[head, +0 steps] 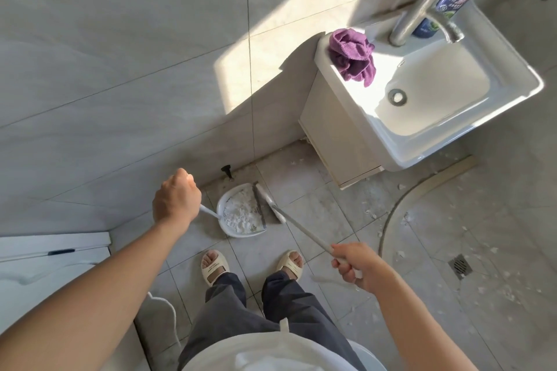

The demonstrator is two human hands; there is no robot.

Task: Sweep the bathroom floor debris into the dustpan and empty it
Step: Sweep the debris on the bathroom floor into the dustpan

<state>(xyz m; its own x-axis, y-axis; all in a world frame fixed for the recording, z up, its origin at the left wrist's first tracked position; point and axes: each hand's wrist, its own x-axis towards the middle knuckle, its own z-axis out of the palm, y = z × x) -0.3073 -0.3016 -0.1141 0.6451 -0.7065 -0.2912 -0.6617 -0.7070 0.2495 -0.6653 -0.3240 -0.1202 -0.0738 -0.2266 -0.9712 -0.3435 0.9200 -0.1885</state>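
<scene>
A white dustpan [232,230] rests on the grey floor tiles near the wall, with a heap of white debris [241,214] inside it. My left hand [176,199] is shut on the dustpan's long handle, above and left of the pan. My right hand [357,265] grips the pale handle of a broom [297,227]. The broom's head [269,202] lies against the pan's open right edge. More white flakes [446,253] are scattered over the floor to the right, around the curved shower strip.
A white sink [470,129] on a small cabinet [328,141] juts out at the right, with a purple cloth [352,54], tap and shampoo bottle. A floor drain [459,265] sits far right. A black doorstop [226,172] stands by the wall. My sandalled feet [215,266] are just behind the pan.
</scene>
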